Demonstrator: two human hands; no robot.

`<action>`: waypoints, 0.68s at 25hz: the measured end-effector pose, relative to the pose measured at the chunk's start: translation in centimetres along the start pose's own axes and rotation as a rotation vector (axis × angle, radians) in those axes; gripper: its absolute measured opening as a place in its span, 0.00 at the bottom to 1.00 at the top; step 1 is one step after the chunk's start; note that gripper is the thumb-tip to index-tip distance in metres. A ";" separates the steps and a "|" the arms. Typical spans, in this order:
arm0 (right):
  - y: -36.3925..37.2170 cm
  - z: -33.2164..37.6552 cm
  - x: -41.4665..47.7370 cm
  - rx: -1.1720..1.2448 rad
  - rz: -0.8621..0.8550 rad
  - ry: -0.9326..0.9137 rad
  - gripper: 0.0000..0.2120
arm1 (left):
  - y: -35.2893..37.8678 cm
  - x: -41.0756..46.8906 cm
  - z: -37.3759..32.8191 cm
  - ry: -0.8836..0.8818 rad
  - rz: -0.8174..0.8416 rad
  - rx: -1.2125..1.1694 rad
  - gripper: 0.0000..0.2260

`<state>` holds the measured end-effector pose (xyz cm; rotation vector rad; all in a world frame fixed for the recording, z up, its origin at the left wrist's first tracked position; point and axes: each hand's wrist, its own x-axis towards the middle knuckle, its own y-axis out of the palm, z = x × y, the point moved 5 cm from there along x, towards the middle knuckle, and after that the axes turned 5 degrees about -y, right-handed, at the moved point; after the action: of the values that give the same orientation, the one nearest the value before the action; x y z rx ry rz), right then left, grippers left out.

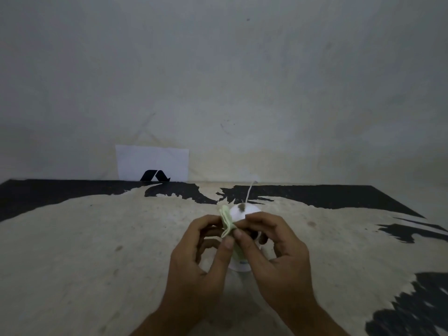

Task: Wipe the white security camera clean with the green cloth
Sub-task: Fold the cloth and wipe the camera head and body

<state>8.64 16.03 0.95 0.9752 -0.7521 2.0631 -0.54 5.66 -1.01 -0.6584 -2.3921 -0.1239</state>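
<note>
Dim room, stained pale wall (242, 81) at the back, and a worn tabletop (97, 238) that's mostly beige with black patches showing along its far edge and off to the right. Landmark for everything is the white security camera (243, 212), sitting roughly mid-table, pretty close to the person.

Its round head has a dark smudge on top, and a thin white cable (249, 192) runs from it away toward the wall. Behind and to the left of the camera, a white sheet with a black logo (152, 163) leans on the wall.

The green cloth (227, 223) is folded up and pressed against the camera's left side, long axis running roughly toward the person. Left hand (201, 253) is pinched closed on the cloth from the left; right hand (274, 251) is curled closed around the camera from the right, thumb touching the cloth. The camera's lower body is mostly hidden between the hands.

My guess: the wipe is underway, and the smudge sits just up and right of the cloth, so the left hand is the one to sweep over. Plenty of bare table all round, only the cable behind could snag.
</note>
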 end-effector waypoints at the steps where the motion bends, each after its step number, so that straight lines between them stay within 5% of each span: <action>1: -0.1 0.0 -0.1 -0.016 0.006 -0.006 0.11 | 0.0 -0.1 -0.1 0.008 -0.005 -0.005 0.12; 6: -0.4 -0.5 -0.1 -0.031 0.042 0.008 0.12 | -0.2 0.1 0.2 -0.005 -0.102 -0.028 0.15; 12: -2.6 -3.4 0.1 -0.163 -0.121 0.149 0.13 | -1.6 1.6 0.3 0.105 -0.271 0.250 0.10; 17: -1.1 -5.7 -0.9 -0.091 0.005 0.350 0.12 | 0.6 1.6 1.5 0.183 -0.085 0.336 0.16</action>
<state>7.67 20.60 -2.64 0.5406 -0.6555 2.1076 -2.21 7.25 -1.26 -0.3717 -2.1939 0.1724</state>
